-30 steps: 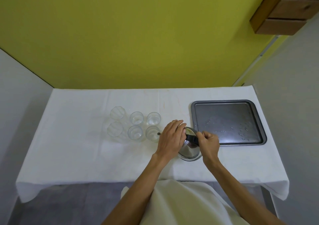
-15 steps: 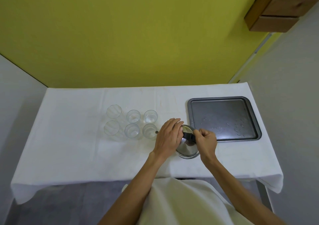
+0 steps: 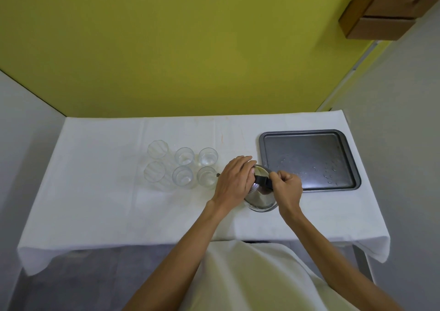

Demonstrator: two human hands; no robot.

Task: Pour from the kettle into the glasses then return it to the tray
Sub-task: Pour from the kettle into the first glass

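Steel kettle (image 3: 260, 197) tipped over the white tablecloth (image 3: 107, 203), right hand (image 3: 287, 188) clenched on its black handle (image 3: 263, 182), left hand (image 3: 234, 182) laid flat over the lid side, pressing rather than gripping; the dark tray (image 3: 309, 160) sits just beyond the right-hand grip. Spout (image 3: 217, 175) points left, away from the handle grip, at the nearest glass (image 3: 206, 176) of six, long axis handle-to-spout roughly left-right and tilted spout-down. Risks, as I judge: overtilt overshoots the rim and wets the cloth, spout knocks the glass, lid slips if the left hand lifts.

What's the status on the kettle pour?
Right hand grip on kettle handle, left hand steadying. Spout at nearest glass. Tray free.
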